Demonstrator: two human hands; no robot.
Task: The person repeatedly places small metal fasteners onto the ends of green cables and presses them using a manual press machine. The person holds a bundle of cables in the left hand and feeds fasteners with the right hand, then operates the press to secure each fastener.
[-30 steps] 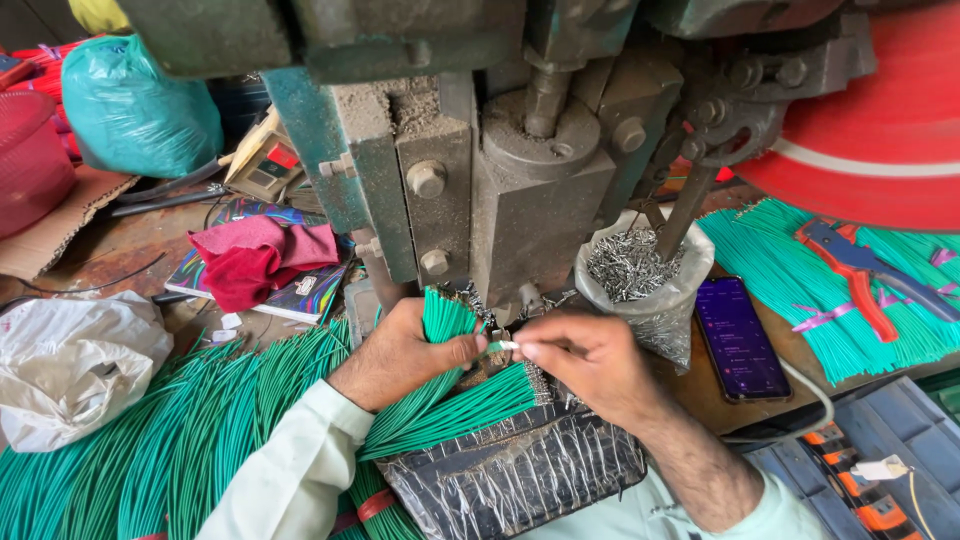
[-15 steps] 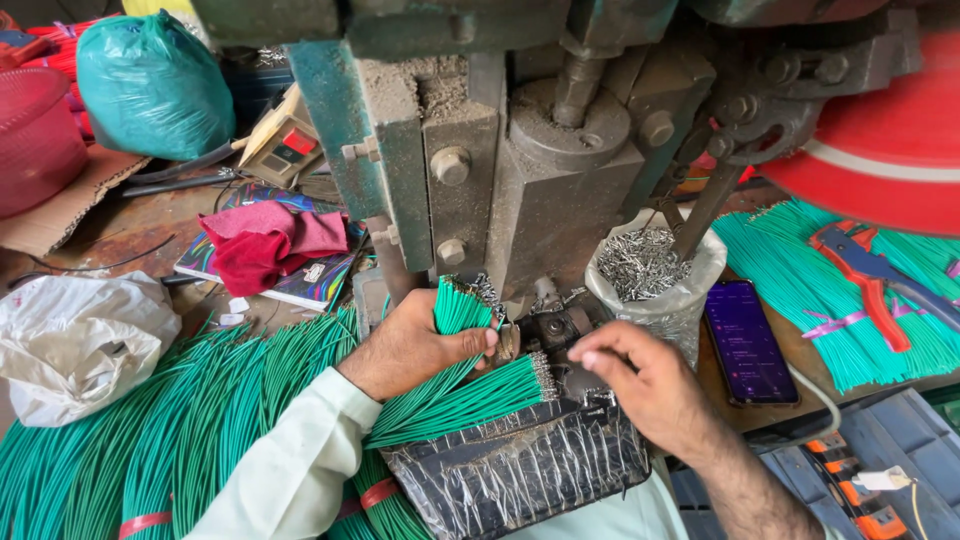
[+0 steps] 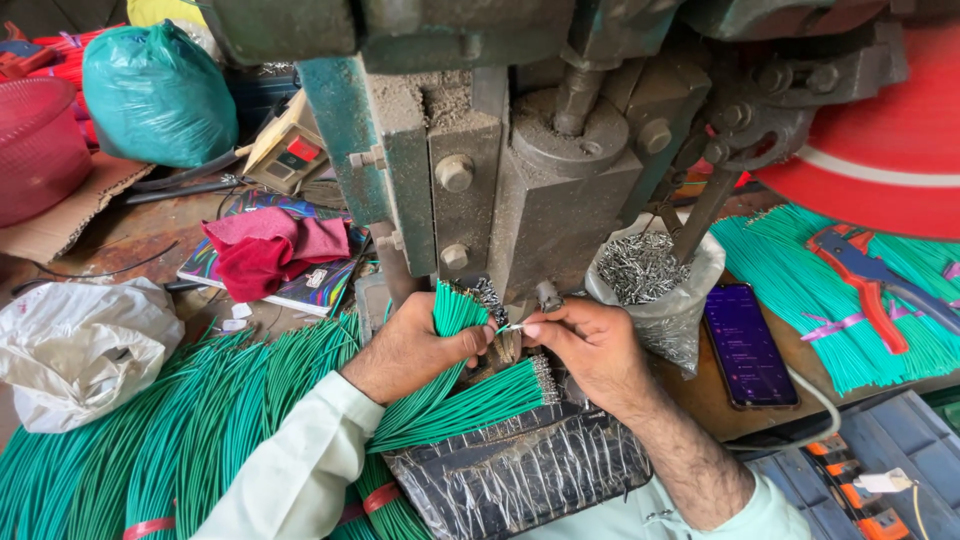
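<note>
Left hand [image 3: 415, 345]: fingers closed around a bundle of green wires [image 3: 450, 312], its cut ends pointing up just below the grey-green press machine [image 3: 500, 170]. Right hand [image 3: 590, 350]: thumb and fingertips pinched shut on a single wire end [image 3: 512, 327], held beside the left hand's bundle and right at the foot of the press. A second fan of green wires with metal-tipped ends [image 3: 480, 400] lies under both hands, across a black tray wrapped in clear film [image 3: 520, 470]. A large heap of loose green wires [image 3: 160, 420] covers the surface to the left, partly banded in red. A clear bag of small metal terminals [image 3: 645, 270] stands just right of the press, touching its lever. A phone with a lit purple screen [image 3: 745, 345] lies beside the bag. Further green wire bundles [image 3: 800, 290] lie to the right, with a red-and-blue hand tool [image 3: 870, 275] on top. Red cloth [image 3: 265, 250] rests on a colourful book; white plastic bag [image 3: 75, 350] at left; teal bag [image 3: 155, 95] and pink basket [image 3: 35, 145] at rear left.
</note>
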